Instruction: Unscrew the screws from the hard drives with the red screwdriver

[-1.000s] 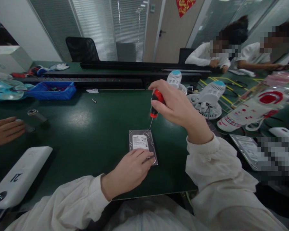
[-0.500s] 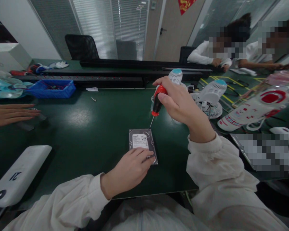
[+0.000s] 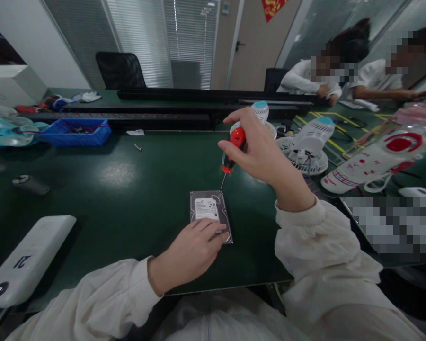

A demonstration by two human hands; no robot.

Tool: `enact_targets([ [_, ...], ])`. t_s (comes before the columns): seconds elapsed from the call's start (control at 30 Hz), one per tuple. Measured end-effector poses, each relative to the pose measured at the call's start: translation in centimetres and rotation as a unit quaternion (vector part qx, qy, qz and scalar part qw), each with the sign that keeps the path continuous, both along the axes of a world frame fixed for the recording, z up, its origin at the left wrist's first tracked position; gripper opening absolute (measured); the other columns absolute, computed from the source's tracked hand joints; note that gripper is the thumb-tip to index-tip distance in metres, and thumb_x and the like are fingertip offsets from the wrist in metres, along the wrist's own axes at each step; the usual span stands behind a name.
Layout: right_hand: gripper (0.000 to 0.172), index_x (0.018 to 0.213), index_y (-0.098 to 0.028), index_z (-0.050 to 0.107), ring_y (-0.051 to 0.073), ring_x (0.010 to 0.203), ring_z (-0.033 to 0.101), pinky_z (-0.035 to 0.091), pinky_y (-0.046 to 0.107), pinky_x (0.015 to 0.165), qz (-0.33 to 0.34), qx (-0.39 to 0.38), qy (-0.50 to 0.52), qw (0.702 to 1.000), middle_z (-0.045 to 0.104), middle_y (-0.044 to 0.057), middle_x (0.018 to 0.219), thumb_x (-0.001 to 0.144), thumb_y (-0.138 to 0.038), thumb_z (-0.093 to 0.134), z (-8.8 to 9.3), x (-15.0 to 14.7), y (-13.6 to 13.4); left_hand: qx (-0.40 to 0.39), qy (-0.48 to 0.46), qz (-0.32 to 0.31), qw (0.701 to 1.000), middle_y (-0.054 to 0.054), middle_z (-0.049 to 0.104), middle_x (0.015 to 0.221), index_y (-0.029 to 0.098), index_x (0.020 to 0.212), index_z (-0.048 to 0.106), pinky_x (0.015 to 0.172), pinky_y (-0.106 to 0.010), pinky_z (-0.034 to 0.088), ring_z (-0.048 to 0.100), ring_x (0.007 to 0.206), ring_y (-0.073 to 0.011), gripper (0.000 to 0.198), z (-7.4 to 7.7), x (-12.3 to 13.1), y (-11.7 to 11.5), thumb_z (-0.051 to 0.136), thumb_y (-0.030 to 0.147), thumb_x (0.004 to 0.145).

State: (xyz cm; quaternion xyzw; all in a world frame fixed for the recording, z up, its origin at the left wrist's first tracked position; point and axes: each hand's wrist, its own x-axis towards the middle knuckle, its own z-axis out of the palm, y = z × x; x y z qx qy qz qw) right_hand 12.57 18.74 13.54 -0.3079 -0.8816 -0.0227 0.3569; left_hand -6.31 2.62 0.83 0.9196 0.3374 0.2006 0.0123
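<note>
A silver hard drive (image 3: 219,204) with a white label lies flat on the green table. Across its near half rests my left hand (image 3: 193,246), fingers bent over the label and the right edge, holding it down. My right hand (image 3: 261,149) is above the far side, around the red and black handle of a screwdriver (image 3: 229,161). Its thumb and index finger are spread apart beside the handle. The screwdriver leans slightly, and its tip meets the drive's far right corner. Whether a screw sits under the tip is too small to tell.
A white power bank (image 3: 31,260) and a grey cylinder (image 3: 31,184) are at left. Farther back are a blue tray (image 3: 76,132) and a small screw (image 3: 138,148). White fans (image 3: 312,142) and a bottle (image 3: 372,158) stand at right. Two people sit at the far right.
My right thumb and fingers have loosened and shifted around the screwdriver handle. My left hand and the hard drive have stayed put. Another person's hand at far left has withdrawn, uncovering the grey cylinder.
</note>
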Motion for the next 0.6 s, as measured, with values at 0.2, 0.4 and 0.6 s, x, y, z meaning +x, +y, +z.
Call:
enact_targets([
  [0.2,0.033,0.113,-0.022,0.061,0.023,0.078,0.061,0.051,0.041,0.079,-0.052,0.007,-0.011,0.999,0.07,0.008,0.098,0.103,-0.053,0.057,-0.3,-1.1,-0.4,-0.001,-0.002,-0.002,1.0,-0.013,0.073,0.132,0.013,0.132,0.067,0.098,-0.043,0.062,0.069,0.119,-0.0286,0.033,0.0,0.1,0.0,0.059,0.01,0.1],
  [0.4,0.017,0.109,-0.022,0.056,0.024,0.089,0.06,0.05,0.042,0.082,-0.011,-0.017,-0.02,1.0,0.065,0.011,0.111,0.103,-0.031,0.043,0.3,-0.9,-1.0,-0.009,0.005,-0.002,1.0,-0.014,0.072,0.134,0.014,0.134,0.066,0.1,-0.044,0.061,0.068,0.122,-0.0285,0.035,-0.1,0.0,0.0,0.059,0.01,0.1],
  [0.6,0.025,0.116,-0.024,0.049,0.019,0.078,0.055,0.046,0.038,0.076,0.04,-0.068,-0.019,0.997,0.063,0.005,0.103,0.091,-0.023,0.055,0.7,0.0,-0.7,-0.008,0.007,0.0,1.0,-0.013,0.072,0.133,0.014,0.134,0.066,0.099,-0.043,0.061,0.069,0.121,-0.0286,0.036,-0.2,0.0,0.0,0.06,0.01,0.099],
])
